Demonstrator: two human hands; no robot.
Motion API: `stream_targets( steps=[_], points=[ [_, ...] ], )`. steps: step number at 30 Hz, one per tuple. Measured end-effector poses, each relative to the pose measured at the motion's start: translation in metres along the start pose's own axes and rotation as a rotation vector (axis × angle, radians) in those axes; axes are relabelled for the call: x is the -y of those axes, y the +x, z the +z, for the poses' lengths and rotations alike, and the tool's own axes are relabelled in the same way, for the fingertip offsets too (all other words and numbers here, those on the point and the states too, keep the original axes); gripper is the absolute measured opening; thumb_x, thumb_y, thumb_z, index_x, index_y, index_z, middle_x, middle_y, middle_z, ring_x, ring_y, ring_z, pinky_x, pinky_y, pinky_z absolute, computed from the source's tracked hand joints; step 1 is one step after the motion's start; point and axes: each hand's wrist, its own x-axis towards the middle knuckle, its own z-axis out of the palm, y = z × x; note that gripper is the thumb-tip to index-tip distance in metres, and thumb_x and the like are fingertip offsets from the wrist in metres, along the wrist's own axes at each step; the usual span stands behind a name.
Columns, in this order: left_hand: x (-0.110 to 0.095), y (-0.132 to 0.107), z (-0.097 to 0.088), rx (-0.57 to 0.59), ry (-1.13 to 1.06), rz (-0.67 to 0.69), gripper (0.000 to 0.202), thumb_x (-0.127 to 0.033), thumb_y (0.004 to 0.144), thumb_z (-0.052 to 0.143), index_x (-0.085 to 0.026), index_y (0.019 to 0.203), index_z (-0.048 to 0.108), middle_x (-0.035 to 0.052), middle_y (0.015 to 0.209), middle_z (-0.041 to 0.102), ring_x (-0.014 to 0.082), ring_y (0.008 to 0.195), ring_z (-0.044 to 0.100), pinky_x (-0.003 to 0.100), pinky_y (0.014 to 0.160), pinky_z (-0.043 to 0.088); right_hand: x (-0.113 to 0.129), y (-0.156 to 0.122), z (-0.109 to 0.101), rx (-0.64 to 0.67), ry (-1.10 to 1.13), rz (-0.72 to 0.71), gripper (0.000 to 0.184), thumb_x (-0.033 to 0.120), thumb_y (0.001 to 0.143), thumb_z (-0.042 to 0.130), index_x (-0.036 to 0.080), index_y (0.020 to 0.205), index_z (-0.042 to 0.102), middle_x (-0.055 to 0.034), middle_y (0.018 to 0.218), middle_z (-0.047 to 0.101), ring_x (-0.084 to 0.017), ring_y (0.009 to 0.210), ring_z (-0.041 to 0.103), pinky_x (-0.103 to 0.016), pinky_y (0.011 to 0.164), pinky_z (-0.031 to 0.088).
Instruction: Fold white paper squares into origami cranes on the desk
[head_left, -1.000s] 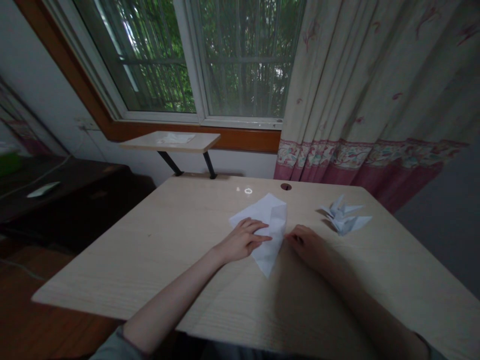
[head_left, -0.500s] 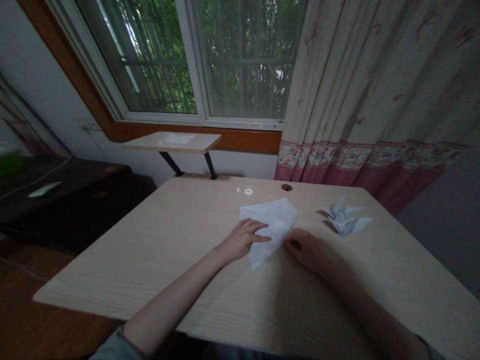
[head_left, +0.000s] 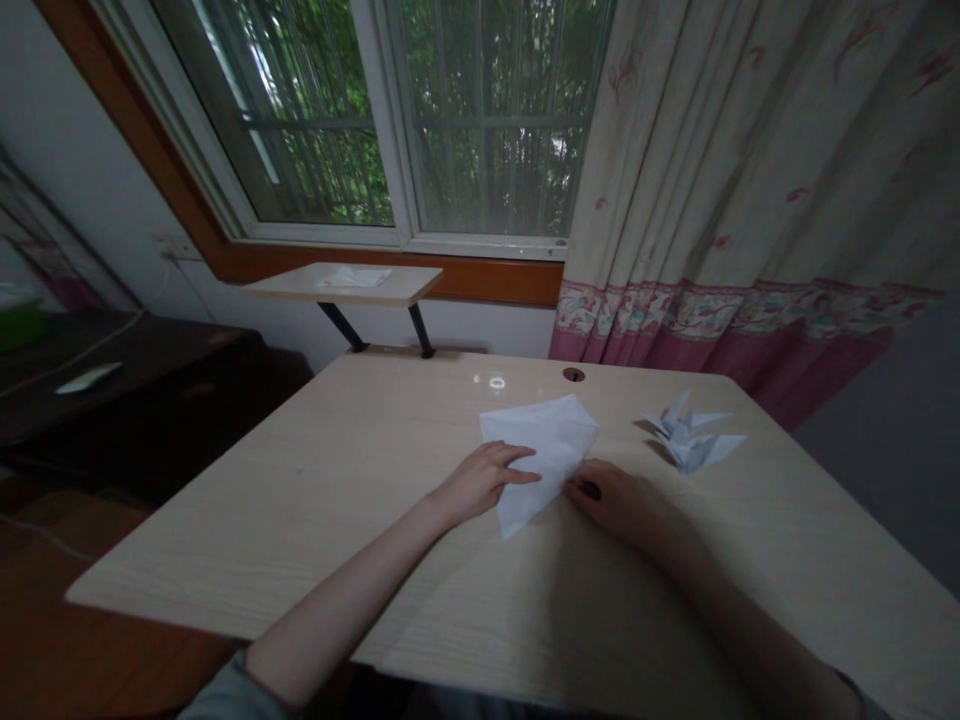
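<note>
A partly folded sheet of white paper [head_left: 551, 435] lies on the pale wood-grain desk. My left hand [head_left: 491, 478] rests on its left part, fingers outstretched and flat against it. At the sheet's lower right edge, my right hand [head_left: 604, 492] has thumb and forefinger pinched together on the paper. Two folded paper cranes [head_left: 691, 440] sit close together to the right of my right hand.
The desk [head_left: 315, 490] has a round cable hole [head_left: 574, 375] near its back edge. A small raised shelf [head_left: 405, 287] at the back left bears some white paper [head_left: 364, 277]. Beyond are a window and a long curtain [head_left: 675, 200]. A dark table [head_left: 150, 365] stands left.
</note>
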Motion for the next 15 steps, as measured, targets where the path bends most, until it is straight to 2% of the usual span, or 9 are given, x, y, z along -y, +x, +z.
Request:
stream_targets(
  steps=[4,8,13,14,15],
  points=[
    [0.001,-0.001,0.0,-0.009,0.013,0.008,0.055,0.005,0.085,0.05,-0.033,0.121,0.07,0.0022,0.139,0.06,0.0222,0.121,0.06,0.044,0.103,0.048,0.0,0.0,0.001,-0.013,-0.008,0.017,0.022,0.029,0.092,0.056,0.019,0.074,0.064,-0.0052,0.081,0.068,-0.018,0.073,0.061,-0.029,0.065,0.041],
    [0.001,-0.002,0.002,-0.046,-0.006,0.008,0.048,0.001,0.087,0.05,-0.029,0.119,0.07,0.0028,0.138,0.061,0.0215,0.121,0.061,0.042,0.103,0.05,-0.002,0.001,0.005,-0.065,-0.001,-0.044,0.022,0.026,0.091,0.055,0.019,0.071,0.062,-0.0043,0.076,0.068,-0.018,0.07,0.061,-0.029,0.063,0.042],
    [-0.003,-0.002,0.003,-0.095,-0.086,-0.022,0.037,-0.008,0.093,0.048,-0.023,0.121,0.067,0.0045,0.135,0.063,0.0187,0.122,0.061,0.036,0.104,0.051,-0.014,0.0,0.02,-0.137,0.019,-0.122,0.016,0.024,0.093,0.052,0.02,0.085,0.065,-0.0069,0.091,0.071,-0.021,0.087,0.065,-0.034,0.082,0.049],
    [-0.004,-0.002,0.003,-0.102,-0.097,-0.027,0.035,-0.01,0.094,0.048,-0.022,0.12,0.067,0.0046,0.135,0.063,0.0184,0.122,0.061,0.035,0.104,0.051,-0.017,0.0,0.022,-0.169,0.022,-0.139,0.014,0.024,0.093,0.052,0.02,0.089,0.065,-0.0075,0.095,0.072,-0.022,0.093,0.065,-0.036,0.087,0.049],
    [-0.004,-0.002,0.002,-0.106,-0.104,-0.03,0.033,-0.011,0.095,0.048,-0.022,0.119,0.067,0.0047,0.134,0.064,0.0183,0.122,0.061,0.035,0.104,0.051,-0.019,0.0,0.023,-0.263,0.018,-0.188,0.014,0.024,0.094,0.051,0.021,0.091,0.065,-0.0077,0.096,0.072,-0.023,0.094,0.065,-0.037,0.088,0.05]
  ],
)
